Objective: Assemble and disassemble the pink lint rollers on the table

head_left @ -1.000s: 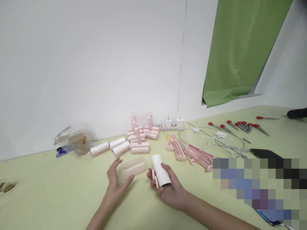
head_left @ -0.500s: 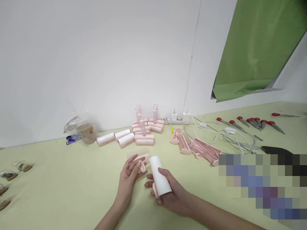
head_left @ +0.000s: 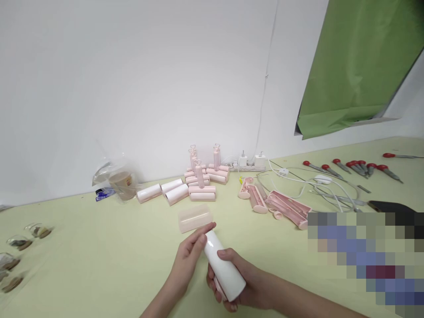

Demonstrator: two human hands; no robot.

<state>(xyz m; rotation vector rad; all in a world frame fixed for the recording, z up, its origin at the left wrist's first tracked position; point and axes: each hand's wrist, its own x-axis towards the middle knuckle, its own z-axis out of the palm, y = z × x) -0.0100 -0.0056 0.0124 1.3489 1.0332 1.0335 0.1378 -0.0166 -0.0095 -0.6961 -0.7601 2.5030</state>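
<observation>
My right hand (head_left: 247, 285) is wrapped round a white paper roll (head_left: 222, 268) on a pink holder, low in the middle of the view. My left hand (head_left: 191, 253) is closed in a pinch on the roll's far end; what its fingertips grip there is hidden. A translucent pink cover (head_left: 194, 218) lies on the yellow-green table (head_left: 99, 256) just beyond the roll, touched by neither hand.
Two spare white rolls (head_left: 163, 192) and a stack of pink rollers (head_left: 202, 179) sit near the wall. Pink handle parts (head_left: 274, 203), white cables (head_left: 318, 185), red-handled screwdrivers (head_left: 354, 168) lie right. A bagged cup (head_left: 121, 182) stands left; small packets (head_left: 20, 247) lie far left.
My left hand left the translucent cover on the table and came to the roll's far end. My right hand drew the roll lower and nearer. The view shifted left.
</observation>
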